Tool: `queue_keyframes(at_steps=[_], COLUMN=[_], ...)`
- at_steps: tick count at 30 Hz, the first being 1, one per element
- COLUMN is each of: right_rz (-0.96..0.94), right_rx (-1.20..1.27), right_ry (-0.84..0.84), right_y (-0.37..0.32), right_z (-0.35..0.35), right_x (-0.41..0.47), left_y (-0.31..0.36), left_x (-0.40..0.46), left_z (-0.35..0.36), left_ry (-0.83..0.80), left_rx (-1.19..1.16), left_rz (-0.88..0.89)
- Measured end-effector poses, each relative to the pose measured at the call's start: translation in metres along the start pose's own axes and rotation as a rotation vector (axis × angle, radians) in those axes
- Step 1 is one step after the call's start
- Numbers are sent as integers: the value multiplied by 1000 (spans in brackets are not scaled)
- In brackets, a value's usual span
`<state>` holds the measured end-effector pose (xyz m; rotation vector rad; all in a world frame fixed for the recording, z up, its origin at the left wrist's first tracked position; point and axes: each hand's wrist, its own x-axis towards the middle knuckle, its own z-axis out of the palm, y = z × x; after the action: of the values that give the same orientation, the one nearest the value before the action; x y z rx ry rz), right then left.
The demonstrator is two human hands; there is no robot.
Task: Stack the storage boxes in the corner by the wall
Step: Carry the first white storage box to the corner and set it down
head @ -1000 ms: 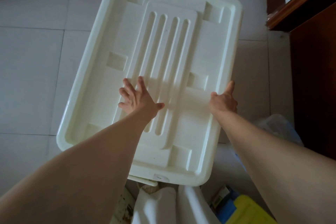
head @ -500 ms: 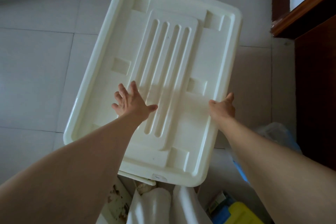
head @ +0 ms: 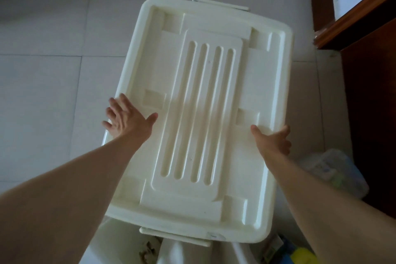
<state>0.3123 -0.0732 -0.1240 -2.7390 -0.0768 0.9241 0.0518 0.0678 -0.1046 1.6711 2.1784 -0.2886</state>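
A cream-white storage box [head: 214, 83] with a ribbed lid fills the middle of the view, seen from above over the tiled floor. Latch handles show at its far and near ends. My left hand [head: 126, 119] sits on the box's left long rim, fingers over the edge and thumb on the lid. My right hand [head: 273, 140] grips the right long rim, thumb on top and fingers hidden down the side. The box's walls and underside are hidden.
Dark wooden furniture [head: 368, 96] stands close on the right, with a pale wall above it. A clear plastic container [head: 334, 171] lies by the box's right side. White containers [head: 171, 252] and a yellow and blue item [head: 302, 256] crowd the bottom edge. Grey floor tiles [head: 42, 92] spread left.
My left hand slid from the middle of the lid out to the left rim. The box swung more square to me and sits lower and further right in view.
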Motion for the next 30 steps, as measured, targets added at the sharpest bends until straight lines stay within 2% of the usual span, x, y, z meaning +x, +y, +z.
queue_keyframes(at_steps=[3,9,13,20,30], right_rz=[18,45,68,26,-28], right_rx=[14,10,49,74,122], right_ry=[63,124,127,148,138], right_y=[0,-4,-5,-4,2], right_z=[7,10,8,5,-1], right_x=[1,5,10,12,18], left_y=[-2,-8,-15,-15,-17], left_x=[28,59,67,70,74], left_z=[1,2,4,6,3], left_ry=[42,-3,-42,-22,-18], left_rx=[-66,-161,-225,-280,-286], left_rz=[-17,-56,-107,-179,-200])
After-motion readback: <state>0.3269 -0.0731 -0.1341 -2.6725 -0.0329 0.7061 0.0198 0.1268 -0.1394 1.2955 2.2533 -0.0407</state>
